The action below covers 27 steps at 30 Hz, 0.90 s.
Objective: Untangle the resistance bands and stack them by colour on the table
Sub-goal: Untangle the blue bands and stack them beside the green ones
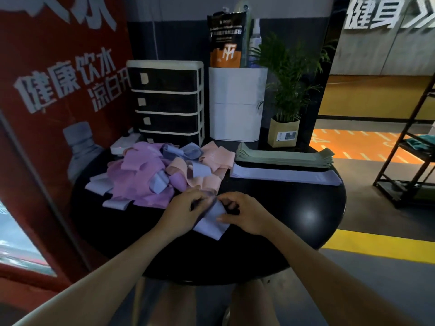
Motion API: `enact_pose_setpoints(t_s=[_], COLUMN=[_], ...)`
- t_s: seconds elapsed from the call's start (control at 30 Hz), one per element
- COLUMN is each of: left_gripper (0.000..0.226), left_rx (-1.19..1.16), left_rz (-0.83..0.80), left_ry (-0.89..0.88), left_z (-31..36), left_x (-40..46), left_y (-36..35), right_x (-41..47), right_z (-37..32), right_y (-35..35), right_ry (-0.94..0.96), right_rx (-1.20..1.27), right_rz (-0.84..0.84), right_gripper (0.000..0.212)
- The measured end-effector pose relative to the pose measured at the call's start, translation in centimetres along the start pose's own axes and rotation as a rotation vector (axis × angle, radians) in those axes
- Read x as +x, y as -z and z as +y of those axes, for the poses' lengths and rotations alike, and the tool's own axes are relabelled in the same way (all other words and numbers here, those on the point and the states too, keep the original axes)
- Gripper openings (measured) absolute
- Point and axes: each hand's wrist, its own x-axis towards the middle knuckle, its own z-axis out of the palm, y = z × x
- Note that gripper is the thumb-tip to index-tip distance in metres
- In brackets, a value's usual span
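Reading clearly on the red banner (pixel 58 74) at nine o'clock are the white characters 健康饮水 and below them 凉白开, above a printed water bottle. At one o'clock, raised white letters on the wall sign (pixel 386 12) spell 健身. The black-and-orange pouch (pixel 226 41) at twelve o'clock carries a white "M"-like logo; its smaller lettering is too blurred to read. Pale labels on the drawer unit (pixel 167 100) and on the plant pot (pixel 283 135) cannot be read either.

On the round black table (pixel 306 220), the left hand (pixel 186 212) and right hand (pixel 244 214) meet near the middle, both pinching one lilac band (pixel 210 223). Left fingers curl over its upper edge; the right thumb presses on its flat part, which trails toward six o'clock between the wrists.

At eleven o'clock of the hands, touching the left knuckles, lies the tangle (pixel 162 172) of pink-purple, peach and lilac bands. At one o'clock, well apart from the hands, sit two flat piles: a green stack (pixel 284 156) farther away and a lilac stack (pixel 286 176) just beside it, nearer the person.
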Motion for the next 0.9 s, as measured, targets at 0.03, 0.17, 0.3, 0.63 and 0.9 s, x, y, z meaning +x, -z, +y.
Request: enact_pose_setpoints(t_s=[0.03,0.17,0.3,0.63,0.9], left_gripper=[0.013,0.029,0.026,0.003,0.008], left_rx=[-0.008,-0.061,-0.159,-0.330,-0.365], left_rz=[-0.013,-0.024,-0.029,0.228,0.257], left_ry=[0.008,0.019,0.015,-0.075,-0.169], left_z=[0.0,0.2,1.3,6.9,10.1], left_x=[-0.6,-2.1,-1.6,5.1,9.1], left_y=[0.1,0.6,2.0,8.1,11.5], right_x=[0.0,0.3,1.5,5.9,7.4], right_z=[-0.1,-0.8,-3.1,-9.4,-12.4], right_y=[-0.4,-1.1,1.1,9.0,12.8], right_ry=[-0.006,-0.009,0.036,0.128,0.175], right_rx=[-0.028,-0.025,-0.007,0.288,0.383], right_rz=[0.021,0.141,0.249,0.498,0.566], right_gripper=[0.041,0.027,0.015,0.013,0.023])
